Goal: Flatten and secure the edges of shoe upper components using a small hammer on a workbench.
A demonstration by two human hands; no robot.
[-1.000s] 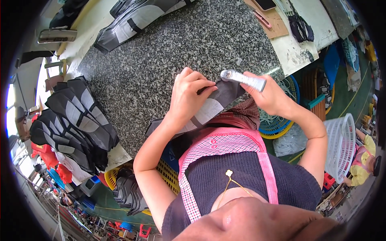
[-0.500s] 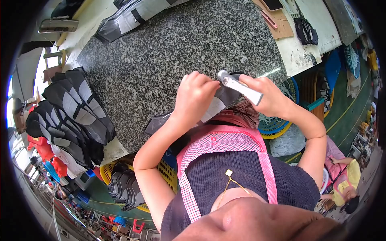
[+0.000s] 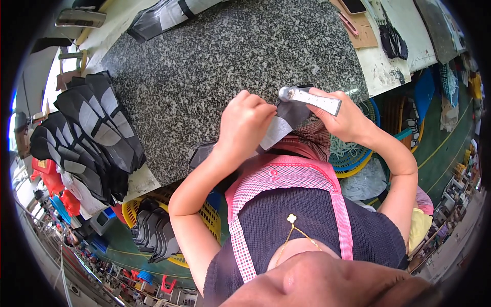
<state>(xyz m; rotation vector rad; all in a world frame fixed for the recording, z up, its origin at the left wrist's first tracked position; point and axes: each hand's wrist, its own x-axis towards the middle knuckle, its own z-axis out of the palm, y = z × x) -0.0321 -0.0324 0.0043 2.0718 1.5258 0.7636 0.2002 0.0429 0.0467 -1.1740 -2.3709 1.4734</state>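
A long black and grey padded piece (image 3: 279, 129) lies along the near edge of the granite slab, its left end running under my left forearm. My left hand (image 3: 246, 122) is closed, fingertips pinching the edge of this piece. In my right hand (image 3: 341, 116) is a hammer (image 3: 317, 100), its silver-white head lying above my fist, rounded end toward my left fingertips. The handle is hidden by the hand. Part of the black piece shows beyond the hammer head, close to my right fingers.
The speckled granite slab (image 3: 204, 77) covers the worktable. Similar pieces lie stacked at its left (image 3: 97, 128) and far edge (image 3: 174, 15). At far right are a phone (image 3: 354, 6) and a pink cutter (image 3: 349, 23). Yellow (image 3: 210, 217) and blue (image 3: 376, 120) baskets stand below.
The hammer head has turned flatter, its flared end rising and moving slightly right with my right hand. My left hand keeps its pinch, shifted slightly left. The whole view has shifted a little.
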